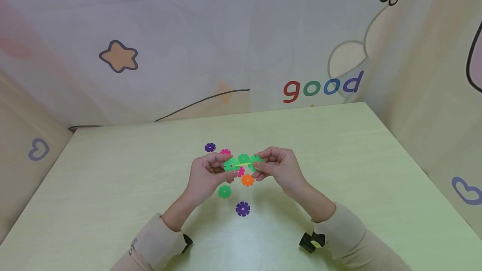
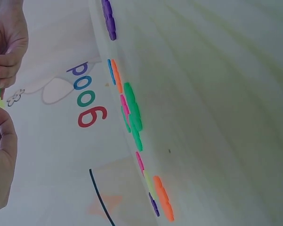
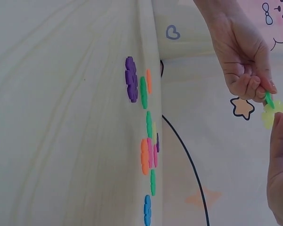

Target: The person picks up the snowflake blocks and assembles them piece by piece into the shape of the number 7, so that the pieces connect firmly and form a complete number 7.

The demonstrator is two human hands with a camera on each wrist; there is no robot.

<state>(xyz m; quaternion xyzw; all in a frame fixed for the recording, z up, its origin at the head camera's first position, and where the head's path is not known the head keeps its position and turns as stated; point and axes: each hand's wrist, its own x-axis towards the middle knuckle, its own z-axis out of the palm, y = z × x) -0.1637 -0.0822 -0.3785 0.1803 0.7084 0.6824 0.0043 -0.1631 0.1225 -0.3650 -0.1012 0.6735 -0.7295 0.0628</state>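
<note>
My left hand pinches a green notched plastic disc by its left side. Opposite it, my right hand pinches another green disc between thumb and fingers. A yellow notched disc spans the two, edge-on in the head view, and appears joined to them. In the right wrist view the yellow disc faces the camera, with the left hand above and the right hand below. Held pieces hang above the table; fingers cover parts of both green discs.
Loose discs lie on the table under and around the hands: purple, green, orange, pink and another purple disc. A blue disc shows in the right wrist view. A printed curtain stands behind.
</note>
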